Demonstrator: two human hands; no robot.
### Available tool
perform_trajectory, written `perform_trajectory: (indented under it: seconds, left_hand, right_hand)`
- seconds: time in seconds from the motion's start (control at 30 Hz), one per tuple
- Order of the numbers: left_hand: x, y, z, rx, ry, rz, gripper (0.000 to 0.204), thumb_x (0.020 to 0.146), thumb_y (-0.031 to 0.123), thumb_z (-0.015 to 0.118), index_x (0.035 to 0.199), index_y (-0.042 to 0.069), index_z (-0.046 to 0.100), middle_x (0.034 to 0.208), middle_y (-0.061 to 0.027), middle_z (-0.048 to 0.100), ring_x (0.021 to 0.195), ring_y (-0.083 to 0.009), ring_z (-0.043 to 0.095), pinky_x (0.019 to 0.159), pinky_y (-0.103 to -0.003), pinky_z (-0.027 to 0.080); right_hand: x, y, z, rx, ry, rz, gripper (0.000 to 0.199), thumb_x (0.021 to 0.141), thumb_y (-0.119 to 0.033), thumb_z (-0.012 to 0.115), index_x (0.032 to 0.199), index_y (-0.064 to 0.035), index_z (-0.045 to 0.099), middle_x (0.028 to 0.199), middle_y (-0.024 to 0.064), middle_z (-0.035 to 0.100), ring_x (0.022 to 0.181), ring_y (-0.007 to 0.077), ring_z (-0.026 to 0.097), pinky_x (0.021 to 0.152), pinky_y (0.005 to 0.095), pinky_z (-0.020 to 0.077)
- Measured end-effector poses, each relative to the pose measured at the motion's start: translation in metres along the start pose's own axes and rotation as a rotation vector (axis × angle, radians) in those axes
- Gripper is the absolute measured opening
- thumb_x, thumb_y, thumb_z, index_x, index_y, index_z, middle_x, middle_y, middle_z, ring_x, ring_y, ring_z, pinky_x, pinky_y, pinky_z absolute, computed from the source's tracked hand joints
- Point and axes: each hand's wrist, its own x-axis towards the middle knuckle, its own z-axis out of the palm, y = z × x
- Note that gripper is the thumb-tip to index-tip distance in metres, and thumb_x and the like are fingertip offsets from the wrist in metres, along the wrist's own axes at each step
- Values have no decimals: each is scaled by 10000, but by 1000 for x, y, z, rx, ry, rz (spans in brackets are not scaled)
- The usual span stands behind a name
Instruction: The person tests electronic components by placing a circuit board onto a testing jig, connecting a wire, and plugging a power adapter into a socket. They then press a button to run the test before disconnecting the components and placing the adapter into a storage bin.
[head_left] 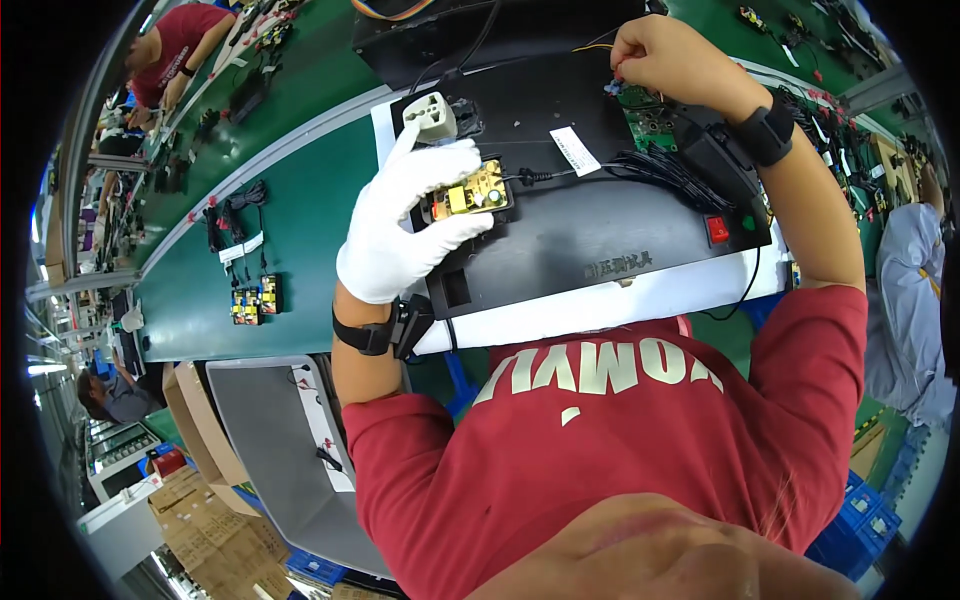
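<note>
The gloved left hand (405, 205) clamps a power-supply circuit board (480, 192) over the left part of the black fixture (560, 245), seemingly to steady it, while the right hand (668, 58) pinches something indistinct near the fixture's far edge.

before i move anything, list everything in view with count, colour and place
black fixture: one, black, centre
cased board: one, yellow and black, in left hand
socket: one, off-white, fixture's upper left
paper label: one, white, mid-fixture
cable bundle: one, black, fixture's right
switch: one, red, fixture's right
green board: one, green, below right hand
loose boards: at least two, yellow and black, left
worktable: one, green, left
bin: one, grey, lower left
cartons: several, brown, lower left
left hand: one, white-gloved, centre-left
right hand: one, bare, upper right
</note>
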Motion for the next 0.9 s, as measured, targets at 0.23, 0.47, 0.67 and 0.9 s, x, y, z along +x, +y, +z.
perform_trajectory:
  seconds: [0.23,0.47,0.67,0.9]
  left_hand:
    - [3,1,0,51,-3,52,427,697,124,835,1077,36,663,1059,-96,689,1078,-260,641,1141,-531,253]
    - [-1,-1,2,21,33,5,436,698,129,835,1089,40,663,1068,-97,686,1091,-258,624,1153,-488,249]
    - [0,1,2,10,26,-14,438,692,139,837,1086,50,666,1065,-95,689,1059,-247,632,1157,-494,236]
    - [0,-1,2,19,22,11,433,696,148,835,1083,52,667,1069,-98,687,1039,-248,640,1151,-516,238]
  right_hand:
    - [-2,-18,11,-535,127,-274,122,727,-77,622,788,29,628,769,188,638,779,357,627,724,417,499]
    - [-14,-5,-13,-56,-147,-22,306,934,-128,546,1186,39,591,804,71,630,686,139,589,634,286,479]
    - [-7,1,-11,109,-125,182,152,932,-181,593,916,-30,591,739,1,602,609,59,572,487,203,413]
    - [0,16,-10,282,-229,236,117,930,-163,583,887,-54,591,735,-14,592,582,28,533,448,168,352]
